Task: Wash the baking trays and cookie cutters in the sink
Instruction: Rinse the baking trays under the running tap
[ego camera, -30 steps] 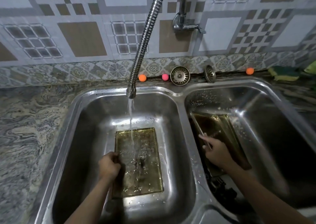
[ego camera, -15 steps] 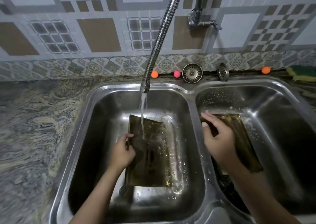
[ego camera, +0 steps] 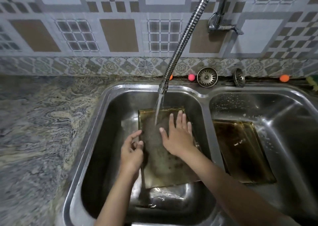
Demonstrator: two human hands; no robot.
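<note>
A brownish glass baking tray (ego camera: 161,163) is tilted up in the left basin of the steel double sink (ego camera: 205,122), under running water from the flexible faucet (ego camera: 163,88). My left hand (ego camera: 131,150) grips the tray's left edge. My right hand (ego camera: 179,136) lies flat on the tray's face with fingers straight and spread. A second brownish tray (ego camera: 240,150) leans in the right basin. No cookie cutters are in view.
Marbled stone counter (ego camera: 37,131) lies left of the sink. On the back ledge sit two metal drain strainers (ego camera: 207,77), a pink ball (ego camera: 191,77) and an orange ball (ego camera: 284,78). A tap valve (ego camera: 222,24) is on the tiled wall.
My right hand left the tray in the right basin and crossed to lie flat on the left tray. My left hand lifted that tray from flat to tilted under the water.
</note>
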